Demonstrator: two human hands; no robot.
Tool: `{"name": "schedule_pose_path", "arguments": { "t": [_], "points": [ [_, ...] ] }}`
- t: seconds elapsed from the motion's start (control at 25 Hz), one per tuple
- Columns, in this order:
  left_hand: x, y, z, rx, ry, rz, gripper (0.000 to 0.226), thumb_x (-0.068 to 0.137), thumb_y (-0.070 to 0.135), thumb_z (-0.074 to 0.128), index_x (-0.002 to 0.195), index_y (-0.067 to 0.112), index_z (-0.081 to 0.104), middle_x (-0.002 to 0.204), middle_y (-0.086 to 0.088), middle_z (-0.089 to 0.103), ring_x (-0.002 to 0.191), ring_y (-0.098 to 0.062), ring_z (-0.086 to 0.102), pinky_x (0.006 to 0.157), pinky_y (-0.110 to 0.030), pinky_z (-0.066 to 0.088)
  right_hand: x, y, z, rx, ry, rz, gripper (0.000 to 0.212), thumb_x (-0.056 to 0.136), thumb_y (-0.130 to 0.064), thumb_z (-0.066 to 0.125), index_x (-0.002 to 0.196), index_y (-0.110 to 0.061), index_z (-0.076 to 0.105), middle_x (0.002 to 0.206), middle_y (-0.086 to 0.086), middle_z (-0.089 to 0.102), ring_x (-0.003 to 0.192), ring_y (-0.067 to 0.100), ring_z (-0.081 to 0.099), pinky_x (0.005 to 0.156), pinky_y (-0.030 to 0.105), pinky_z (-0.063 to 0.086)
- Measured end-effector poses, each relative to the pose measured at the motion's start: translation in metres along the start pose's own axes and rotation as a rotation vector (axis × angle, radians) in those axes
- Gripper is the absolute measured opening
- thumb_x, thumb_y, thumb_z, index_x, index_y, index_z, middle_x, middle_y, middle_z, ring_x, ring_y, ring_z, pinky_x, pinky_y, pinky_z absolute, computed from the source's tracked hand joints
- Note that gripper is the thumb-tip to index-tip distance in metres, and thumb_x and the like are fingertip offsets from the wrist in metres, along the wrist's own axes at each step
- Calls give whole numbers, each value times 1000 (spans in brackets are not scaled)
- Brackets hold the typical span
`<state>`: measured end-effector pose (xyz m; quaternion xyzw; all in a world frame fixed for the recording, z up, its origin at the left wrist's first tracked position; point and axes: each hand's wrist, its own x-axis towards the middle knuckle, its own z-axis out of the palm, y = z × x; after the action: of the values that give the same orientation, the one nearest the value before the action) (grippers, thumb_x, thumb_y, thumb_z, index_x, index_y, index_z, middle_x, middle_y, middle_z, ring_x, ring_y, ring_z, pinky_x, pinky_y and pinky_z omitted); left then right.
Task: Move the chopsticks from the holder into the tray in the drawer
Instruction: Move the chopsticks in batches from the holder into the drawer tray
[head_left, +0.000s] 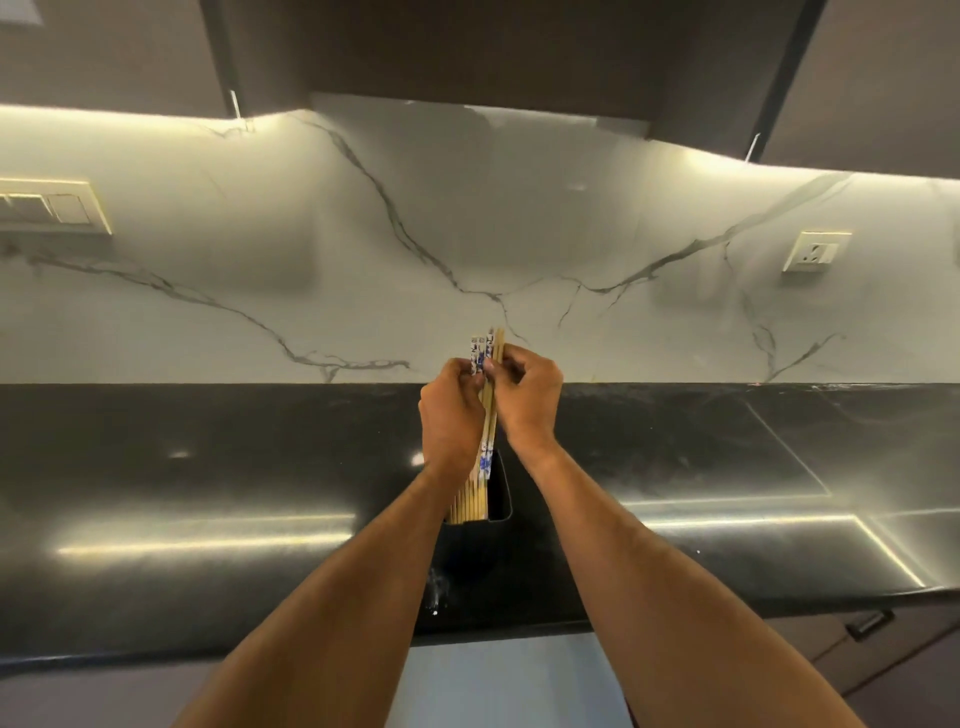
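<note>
Gathering step: both hands' fingers (480, 376) closed on chopsticks (487, 415), tips below in holder (501, 493). Next: lift clear, carry to unseen drawer tray.

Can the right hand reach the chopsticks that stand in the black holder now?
Probably yes: the right hand is already at the tops of the chopsticks, its fingers closed on them, opposite the left hand. Nothing blocks the holder.

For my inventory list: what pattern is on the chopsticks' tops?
Blue-and-white print on the chopsticks; head view.
</note>
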<state>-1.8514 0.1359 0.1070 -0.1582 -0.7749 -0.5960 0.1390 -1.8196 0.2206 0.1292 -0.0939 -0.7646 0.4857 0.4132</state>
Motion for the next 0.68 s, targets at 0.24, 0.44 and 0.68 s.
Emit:
{"name": "schedule_pose_path", "arguments": {
  "t": [0.24, 0.44, 0.68],
  "points": [
    [-31, 22, -16, 73, -36, -16, 12, 97, 12, 64, 108, 12, 70, 87, 4, 71, 76, -2, 66, 66, -14, 49, -19, -21, -30, 30, -103, 195, 17, 85, -4, 78, 97, -15, 79, 81, -6, 77, 73, 3, 74, 72, 19, 60],
    [-65, 14, -31, 143, -166, -69, 11, 99, 10, 61, 100, 14, 70, 82, 6, 69, 74, -4, 66, 63, -16, 48, -55, -20, -42, 112, -214, 488, 15, 88, -6, 74, 98, -16, 78, 82, 0, 78, 73, 9, 75, 57, 16, 55],
    [-95, -6, -36, 208, -298, -149, 7, 97, 8, 64, 97, 10, 70, 84, 3, 67, 75, -4, 62, 64, -14, 46, -93, -9, -46, 110, -258, 692, 14, 95, -4, 64, 97, -10, 76, 85, 6, 77, 66, 9, 73, 53, 20, 54]
  ]
}}
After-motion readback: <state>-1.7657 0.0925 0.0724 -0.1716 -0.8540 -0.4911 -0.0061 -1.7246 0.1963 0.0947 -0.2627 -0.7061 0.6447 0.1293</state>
